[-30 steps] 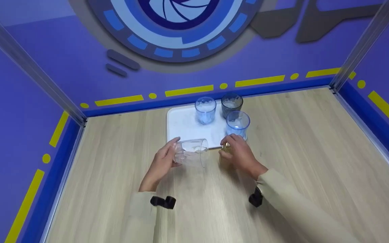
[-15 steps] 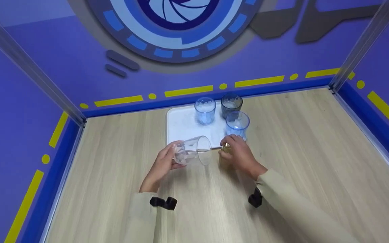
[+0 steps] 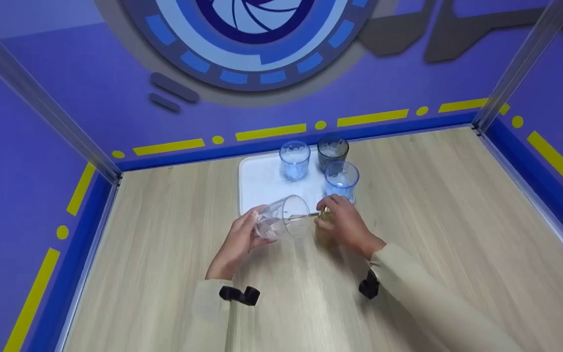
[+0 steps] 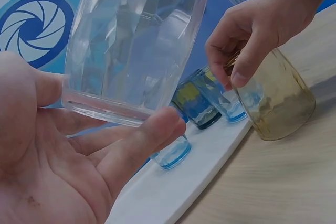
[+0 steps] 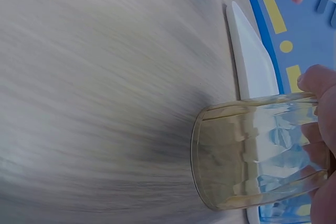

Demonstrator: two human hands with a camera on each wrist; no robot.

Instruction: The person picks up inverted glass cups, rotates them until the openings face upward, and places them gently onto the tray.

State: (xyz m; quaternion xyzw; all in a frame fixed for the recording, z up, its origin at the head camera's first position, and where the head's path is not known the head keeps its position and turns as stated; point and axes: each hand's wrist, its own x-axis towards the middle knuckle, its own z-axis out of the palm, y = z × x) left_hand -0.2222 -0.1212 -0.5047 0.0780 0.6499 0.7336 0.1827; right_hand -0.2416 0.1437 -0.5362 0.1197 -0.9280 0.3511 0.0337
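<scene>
A clear faceted glass [image 3: 271,222] lies tilted in my left hand [image 3: 235,242], fingers and thumb around its base end, its mouth facing right. In the left wrist view, that hand's thumb and fingers grip the clear glass [image 4: 131,45] low on its wall. My right hand [image 3: 347,226] holds an amber glass [image 5: 226,150] from above by its narrower end; the wider rim points down, close over the tabletop. The left wrist view shows the amber glass [image 4: 286,100] beyond the clear one. From the head view, the right hand covers much of it.
Behind the hands is a white tray [image 3: 257,183]. On it stand a pale blue glass [image 3: 294,164], a dark grey glass [image 3: 333,154] and a blue-rimmed glass [image 3: 341,181] close by the right hand. Printed blue panels [image 3: 203,112] enclose the wooden table [image 3: 174,220] at back and sides.
The clear glass has turned in my left hand, its mouth swinging toward the viewer, and moved slightly right. My right hand and the amber glass have stayed nearly still.
</scene>
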